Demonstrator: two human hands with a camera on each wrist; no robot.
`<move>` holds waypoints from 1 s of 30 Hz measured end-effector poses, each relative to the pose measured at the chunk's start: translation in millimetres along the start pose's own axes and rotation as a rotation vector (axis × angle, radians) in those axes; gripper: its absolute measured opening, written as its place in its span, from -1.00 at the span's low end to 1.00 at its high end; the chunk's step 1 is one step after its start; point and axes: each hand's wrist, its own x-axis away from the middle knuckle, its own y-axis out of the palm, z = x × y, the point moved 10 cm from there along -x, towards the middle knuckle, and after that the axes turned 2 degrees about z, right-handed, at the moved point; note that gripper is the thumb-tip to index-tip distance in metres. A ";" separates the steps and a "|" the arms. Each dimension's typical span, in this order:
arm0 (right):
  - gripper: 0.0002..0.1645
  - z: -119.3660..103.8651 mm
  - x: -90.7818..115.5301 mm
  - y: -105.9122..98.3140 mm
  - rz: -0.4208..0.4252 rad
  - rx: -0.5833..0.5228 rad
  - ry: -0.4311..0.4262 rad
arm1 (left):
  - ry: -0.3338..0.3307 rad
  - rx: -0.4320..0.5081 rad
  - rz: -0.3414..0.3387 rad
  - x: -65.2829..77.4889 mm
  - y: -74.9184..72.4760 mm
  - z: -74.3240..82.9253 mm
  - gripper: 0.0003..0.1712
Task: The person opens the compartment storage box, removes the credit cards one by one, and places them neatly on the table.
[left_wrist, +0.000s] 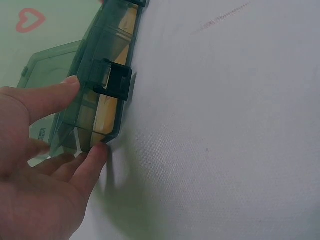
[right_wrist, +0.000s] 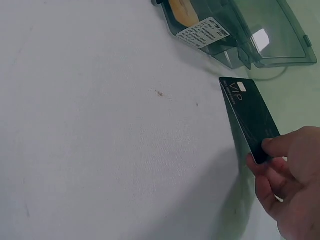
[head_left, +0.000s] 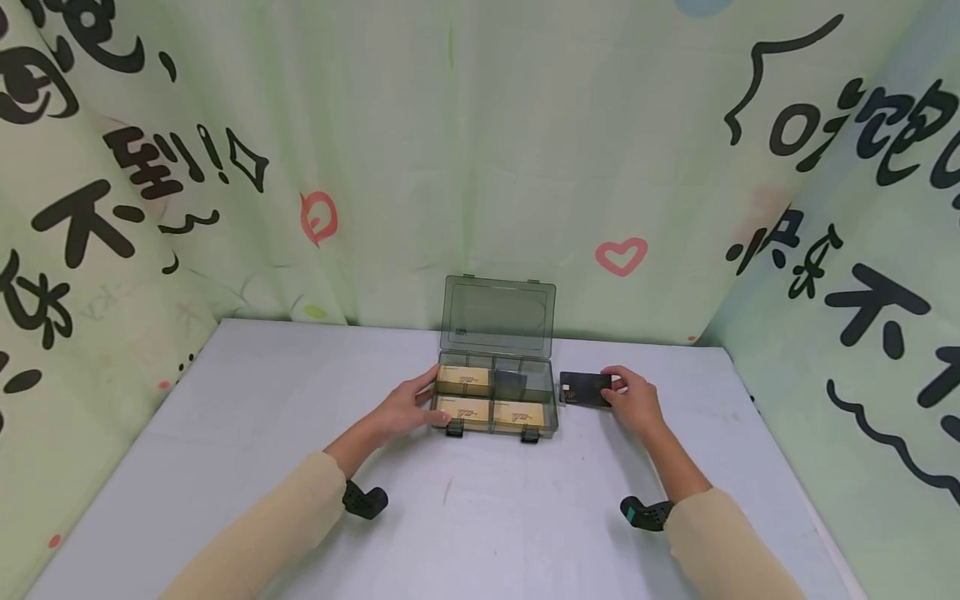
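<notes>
A dark translucent plastic storage box lies on the table with its lid raised at the back. Tan cards fill both front compartments and the back left one. Something dark is in the back right compartment; I cannot tell what. My left hand holds the box's left end, thumb near the front edge and fingers along the side. To the right of the box, my right hand pinches a black VIP card by its right end, between thumb and fingers. The card is apart from the box.
A white cloth-covered table carries the box. Behind and at both sides hangs a pale green curtain with black lettering and pink hearts. Two front latches hang down from the box. A printed barcode label is on its right side.
</notes>
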 end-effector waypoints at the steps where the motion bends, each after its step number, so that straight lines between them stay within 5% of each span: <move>1: -0.60 -0.7 -1.0 1.2 0.005 0.021 -0.006 | 0.000 -0.003 0.000 -0.3 0.4 -0.5 0.09; 19: -0.57 -20.1 -2.7 18.6 0.014 0.239 -0.020 | 0.004 -0.003 -0.003 0.7 0.8 1.0 0.08; 30: -0.63 -20.9 0.2 20.3 0.044 0.090 -0.072 | 0.017 -0.024 -0.015 1.5 -0.1 3.5 0.08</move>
